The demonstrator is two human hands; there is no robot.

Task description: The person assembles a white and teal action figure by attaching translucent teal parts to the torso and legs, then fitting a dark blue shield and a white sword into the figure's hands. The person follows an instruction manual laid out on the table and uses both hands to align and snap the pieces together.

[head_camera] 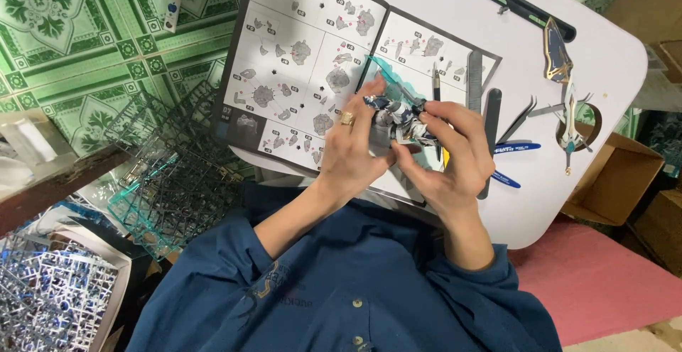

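Fingers of both hands were clamped on a small white, blue and grey plastic model figure, which was held just above the open black-and-white instruction booklet on the white folding table; the left hand, wearing a gold ring, gripped it from the left while the right hand pinched it from the right and below. Beside the right hand lay blue-handled nippers, grey tweezers and a gold-and-white model weapon, while dark and teal plastic part frames were piled on the green patterned floor to the left.
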